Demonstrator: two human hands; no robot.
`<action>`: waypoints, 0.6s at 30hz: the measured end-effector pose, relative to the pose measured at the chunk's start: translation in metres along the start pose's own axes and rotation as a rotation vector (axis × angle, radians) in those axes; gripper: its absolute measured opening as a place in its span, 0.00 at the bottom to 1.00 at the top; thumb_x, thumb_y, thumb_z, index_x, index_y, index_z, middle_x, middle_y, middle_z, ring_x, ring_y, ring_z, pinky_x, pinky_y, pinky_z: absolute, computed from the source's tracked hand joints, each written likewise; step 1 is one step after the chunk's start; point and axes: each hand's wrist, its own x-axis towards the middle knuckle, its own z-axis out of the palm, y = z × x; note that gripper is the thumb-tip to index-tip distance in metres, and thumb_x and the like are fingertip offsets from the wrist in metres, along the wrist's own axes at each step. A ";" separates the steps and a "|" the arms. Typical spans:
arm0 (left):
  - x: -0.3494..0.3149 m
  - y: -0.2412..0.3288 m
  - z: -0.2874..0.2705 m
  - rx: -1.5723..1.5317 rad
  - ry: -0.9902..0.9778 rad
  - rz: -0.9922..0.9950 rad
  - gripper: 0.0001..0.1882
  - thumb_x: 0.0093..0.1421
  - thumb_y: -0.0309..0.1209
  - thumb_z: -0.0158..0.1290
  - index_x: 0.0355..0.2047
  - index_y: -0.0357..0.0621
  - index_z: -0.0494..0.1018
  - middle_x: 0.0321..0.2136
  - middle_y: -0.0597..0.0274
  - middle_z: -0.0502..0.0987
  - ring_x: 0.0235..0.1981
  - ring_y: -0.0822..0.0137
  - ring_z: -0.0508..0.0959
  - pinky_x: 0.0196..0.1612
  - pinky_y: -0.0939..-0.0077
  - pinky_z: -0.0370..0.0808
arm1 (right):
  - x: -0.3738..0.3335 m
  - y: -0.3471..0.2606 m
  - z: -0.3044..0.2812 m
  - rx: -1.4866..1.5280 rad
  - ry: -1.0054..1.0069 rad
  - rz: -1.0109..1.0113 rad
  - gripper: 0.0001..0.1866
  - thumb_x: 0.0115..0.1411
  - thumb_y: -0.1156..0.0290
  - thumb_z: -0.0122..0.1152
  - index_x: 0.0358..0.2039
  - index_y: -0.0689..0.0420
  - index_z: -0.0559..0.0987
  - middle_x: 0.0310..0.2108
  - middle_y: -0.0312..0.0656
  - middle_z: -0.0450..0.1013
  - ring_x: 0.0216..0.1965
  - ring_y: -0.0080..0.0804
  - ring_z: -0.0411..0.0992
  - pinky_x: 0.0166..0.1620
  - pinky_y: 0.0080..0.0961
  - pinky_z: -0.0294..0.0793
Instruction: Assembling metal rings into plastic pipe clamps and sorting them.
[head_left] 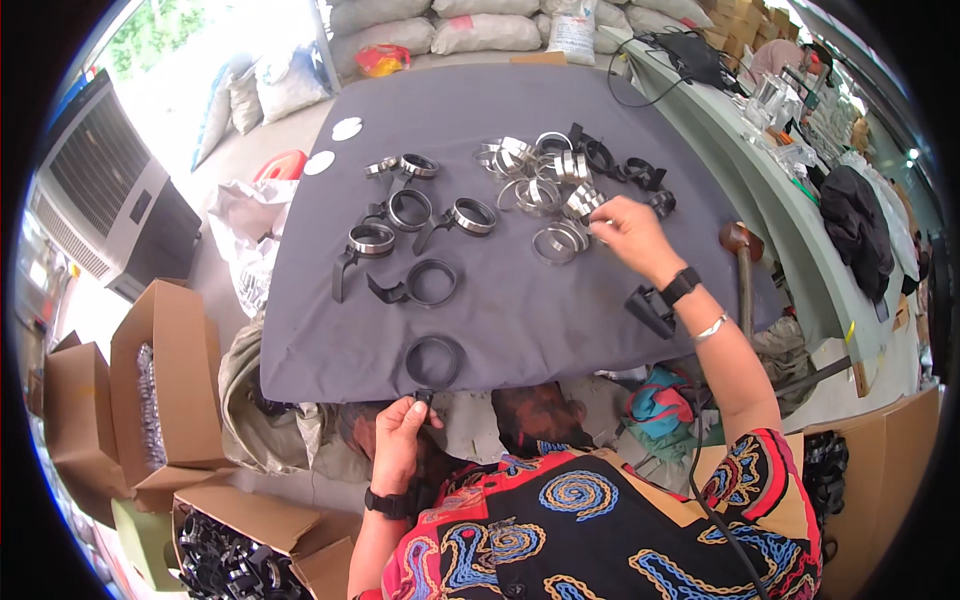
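Currently: left hand (400, 432) and right hand (632, 230) well apart

Left pinches the stem of a round black plastic ring (428, 388); ring sits just beyond it, at the near edge of the grey cloth-covered table (530, 330). Right is farther out, at a cluster of shiny silver metal bands (583, 201); can't tell if gripping one.

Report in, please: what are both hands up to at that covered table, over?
Left hand gripping the handle of a black ring. Right hand at the silver bands, grip unclear. Mallet-like tool off right, blocking neither.
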 end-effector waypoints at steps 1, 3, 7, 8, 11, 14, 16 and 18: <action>0.000 -0.001 0.000 0.003 0.001 -0.002 0.11 0.64 0.32 0.48 0.27 0.40 0.73 0.24 0.64 0.76 0.26 0.75 0.72 0.33 0.81 0.63 | -0.005 0.000 0.011 -0.092 -0.056 -0.064 0.10 0.54 0.69 0.60 0.33 0.60 0.79 0.30 0.45 0.72 0.32 0.43 0.73 0.37 0.36 0.71; 0.000 -0.001 -0.001 0.007 -0.003 0.007 0.11 0.64 0.32 0.48 0.27 0.40 0.73 0.23 0.64 0.76 0.26 0.75 0.72 0.33 0.82 0.63 | -0.009 -0.010 0.032 -0.195 -0.131 0.013 0.10 0.53 0.72 0.63 0.36 0.61 0.78 0.33 0.45 0.71 0.33 0.41 0.72 0.36 0.32 0.72; 0.001 -0.007 0.000 0.002 0.006 0.039 0.11 0.64 0.32 0.49 0.27 0.39 0.72 0.23 0.63 0.76 0.26 0.74 0.73 0.33 0.81 0.64 | -0.010 -0.016 0.051 -0.271 -0.134 0.013 0.10 0.53 0.70 0.63 0.35 0.60 0.77 0.34 0.45 0.70 0.33 0.44 0.72 0.35 0.36 0.72; 0.001 -0.008 0.000 0.015 -0.003 0.043 0.12 0.64 0.33 0.49 0.27 0.39 0.72 0.23 0.62 0.76 0.26 0.74 0.73 0.33 0.81 0.65 | -0.010 -0.025 0.052 -0.323 -0.068 -0.047 0.09 0.53 0.69 0.63 0.32 0.60 0.75 0.34 0.45 0.69 0.33 0.45 0.72 0.35 0.38 0.72; -0.001 -0.007 0.000 0.043 -0.011 0.048 0.12 0.64 0.34 0.49 0.27 0.38 0.72 0.23 0.62 0.76 0.26 0.74 0.73 0.34 0.81 0.66 | -0.016 -0.034 0.059 -0.374 -0.011 -0.196 0.10 0.52 0.69 0.63 0.30 0.60 0.72 0.34 0.45 0.67 0.33 0.45 0.72 0.34 0.40 0.73; 0.000 -0.007 0.001 0.048 0.011 0.053 0.12 0.64 0.34 0.50 0.27 0.38 0.72 0.22 0.62 0.75 0.25 0.74 0.72 0.33 0.81 0.65 | -0.013 -0.019 0.080 -0.224 -0.170 0.143 0.05 0.53 0.74 0.59 0.27 0.60 0.73 0.26 0.49 0.69 0.31 0.45 0.71 0.32 0.36 0.71; 0.000 -0.003 0.001 0.027 0.000 0.010 0.12 0.64 0.31 0.49 0.25 0.38 0.73 0.22 0.65 0.75 0.27 0.74 0.72 0.39 0.78 0.67 | -0.015 -0.008 0.075 -0.067 -0.064 0.005 0.04 0.54 0.75 0.57 0.27 0.61 0.73 0.24 0.48 0.70 0.29 0.41 0.71 0.30 0.34 0.70; 0.000 -0.002 0.002 0.034 0.007 0.025 0.12 0.64 0.32 0.49 0.26 0.39 0.72 0.22 0.64 0.75 0.25 0.75 0.71 0.35 0.80 0.65 | -0.014 -0.024 0.055 0.419 -0.158 0.248 0.05 0.58 0.74 0.54 0.28 0.61 0.73 0.23 0.40 0.71 0.22 0.26 0.68 0.25 0.26 0.68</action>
